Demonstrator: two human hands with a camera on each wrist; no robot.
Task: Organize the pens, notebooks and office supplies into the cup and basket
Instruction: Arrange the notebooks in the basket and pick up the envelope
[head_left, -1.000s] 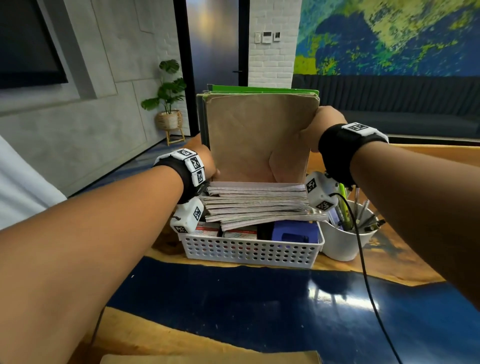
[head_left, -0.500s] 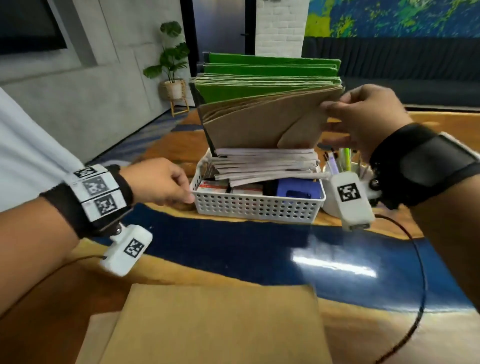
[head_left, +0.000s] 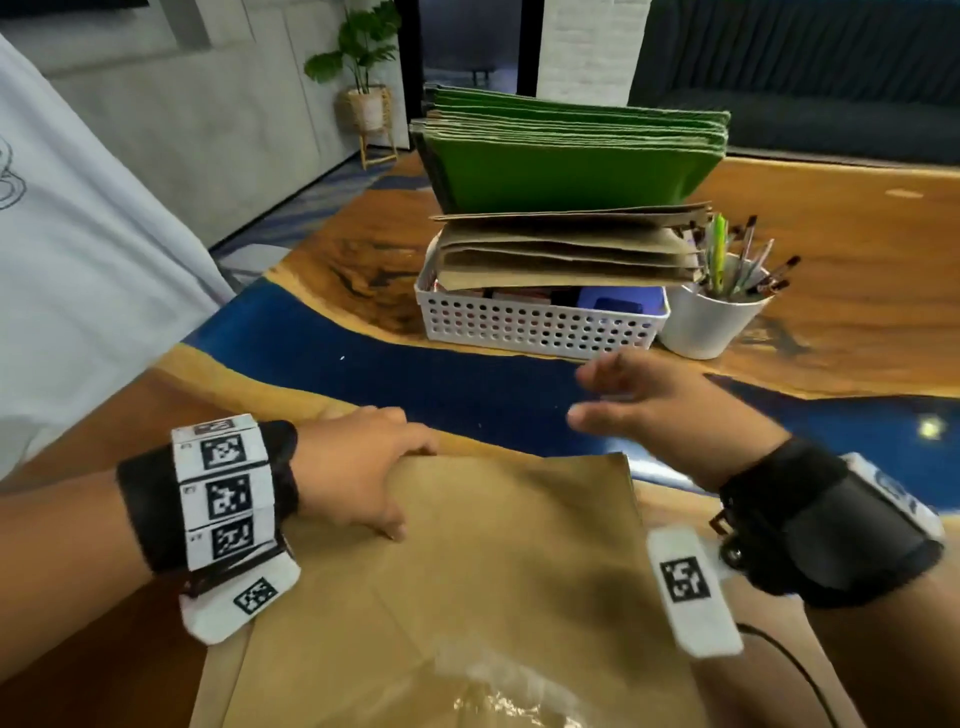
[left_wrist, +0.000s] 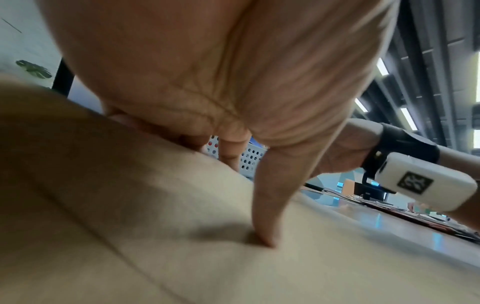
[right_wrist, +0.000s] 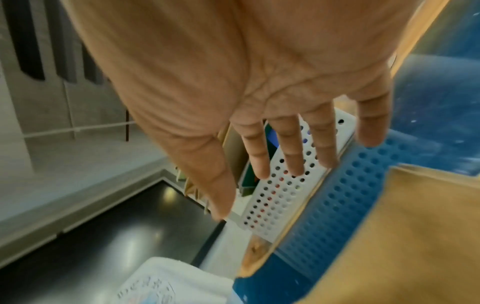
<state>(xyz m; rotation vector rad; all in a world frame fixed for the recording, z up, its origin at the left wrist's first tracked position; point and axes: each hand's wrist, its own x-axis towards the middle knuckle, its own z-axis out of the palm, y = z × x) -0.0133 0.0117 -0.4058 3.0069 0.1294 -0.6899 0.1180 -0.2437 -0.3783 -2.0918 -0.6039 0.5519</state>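
A brown paper-covered notebook (head_left: 493, 561) lies flat on the table close to me. My left hand (head_left: 400, 488) grips its far left edge, fingers curled over the edge and thumb (left_wrist: 265, 236) pressed on the cover (left_wrist: 130, 205). My right hand (head_left: 623, 400) hovers open, fingers spread, above the notebook's far right corner and holds nothing. Beyond stands the white perforated basket (head_left: 540, 327), also seen in the right wrist view (right_wrist: 280, 185). It holds flat brown notebooks (head_left: 566, 249) and green ones (head_left: 571, 161) leaning behind them. A white cup (head_left: 711, 317) of pens (head_left: 727, 254) stands to its right.
The table is wood with a glossy blue strip (head_left: 467, 384) between the basket and the near notebook. Crinkled clear plastic (head_left: 493, 691) lies on the notebook's near end. A person's white shirt (head_left: 78, 260) fills the left. A cable (head_left: 795, 670) trails from my right wrist.
Both hands came back from the basket towards me. The right hand let go of the brown notebooks, which now lie flat on the pile. The left hand took hold of the near notebook's edge.
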